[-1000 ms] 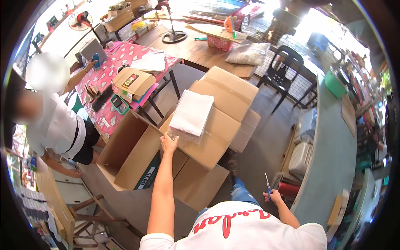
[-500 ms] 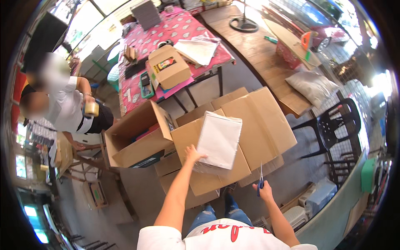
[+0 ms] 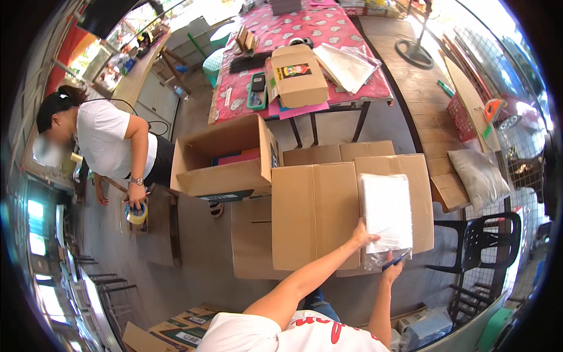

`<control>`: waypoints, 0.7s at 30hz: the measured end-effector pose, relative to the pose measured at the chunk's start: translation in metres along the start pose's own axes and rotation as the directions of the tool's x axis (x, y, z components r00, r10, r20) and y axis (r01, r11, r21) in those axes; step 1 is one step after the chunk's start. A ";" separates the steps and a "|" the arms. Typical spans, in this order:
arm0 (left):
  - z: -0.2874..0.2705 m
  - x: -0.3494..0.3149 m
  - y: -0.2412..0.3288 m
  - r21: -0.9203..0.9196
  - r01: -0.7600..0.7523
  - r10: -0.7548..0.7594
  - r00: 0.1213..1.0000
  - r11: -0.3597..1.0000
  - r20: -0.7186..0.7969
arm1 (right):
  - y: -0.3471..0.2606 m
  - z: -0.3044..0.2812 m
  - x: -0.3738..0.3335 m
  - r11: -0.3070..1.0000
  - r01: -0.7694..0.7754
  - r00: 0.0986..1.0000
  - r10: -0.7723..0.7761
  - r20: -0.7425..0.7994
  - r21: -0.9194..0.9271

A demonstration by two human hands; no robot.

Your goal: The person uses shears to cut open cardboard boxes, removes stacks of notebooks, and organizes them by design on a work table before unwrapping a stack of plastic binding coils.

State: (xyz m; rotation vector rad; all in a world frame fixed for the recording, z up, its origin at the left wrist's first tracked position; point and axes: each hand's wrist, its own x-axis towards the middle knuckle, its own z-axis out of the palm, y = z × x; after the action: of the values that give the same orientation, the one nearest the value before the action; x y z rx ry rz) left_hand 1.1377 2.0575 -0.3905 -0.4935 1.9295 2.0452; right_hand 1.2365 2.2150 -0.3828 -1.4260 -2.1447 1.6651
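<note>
A stack of white spiral-bound notebooks (image 3: 387, 208) in clear plastic wrap lies on the right part of a large closed cardboard box (image 3: 314, 217). At its lower left edge, my left hand (image 3: 365, 236) grips the pack, thumb on top, fingers partly hidden. My right hand (image 3: 392, 271) is closed round blue-handled scissors (image 3: 394, 262) at the near end of the pack, where loose plastic (image 3: 375, 259) bunches up. The blades point right, over the wrap's edge; whether they touch the plastic I cannot tell.
An open carton (image 3: 220, 179) with coloured items inside stands left of the box. Further left, a person (image 3: 117, 141) holds a tape roll (image 3: 137, 215). Behind is a pink-covered table (image 3: 252, 44) with a smaller box (image 3: 296, 76). A black chair (image 3: 487, 240) stands right.
The notebook pack and both my hands have shifted right in the view. My right hand has brought the scissors up to the pack's near end. The other person has lowered the tape.
</note>
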 end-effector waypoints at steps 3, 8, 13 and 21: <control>0.013 0.012 0.017 0.000 -0.165 0.164 0.985 0.986 0.057 | -0.024 -0.001 0.014 0.942 0.284 0.954 -0.297 -0.050 -0.178; -0.012 0.021 0.015 0.611 -0.218 0.064 0.962 0.761 0.264 | 0.008 -0.019 0.036 0.894 0.268 0.943 -0.319 -0.091 -0.360; -0.151 -0.041 0.009 0.616 -0.185 0.261 0.965 0.766 -0.034 | 0.070 -0.032 -0.041 0.946 0.169 0.985 -0.170 0.018 -0.276; -0.264 -0.134 -0.022 0.790 0.034 0.219 0.953 0.612 -0.210 | 0.051 0.026 -0.155 0.807 0.465 0.878 -0.370 0.303 -0.363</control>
State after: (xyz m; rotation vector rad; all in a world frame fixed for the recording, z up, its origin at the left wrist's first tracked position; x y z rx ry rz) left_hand 1.2815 1.7995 -0.3646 -0.4718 2.8096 0.9595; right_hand 1.3404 2.0887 -0.3635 -0.7425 -2.8206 1.2841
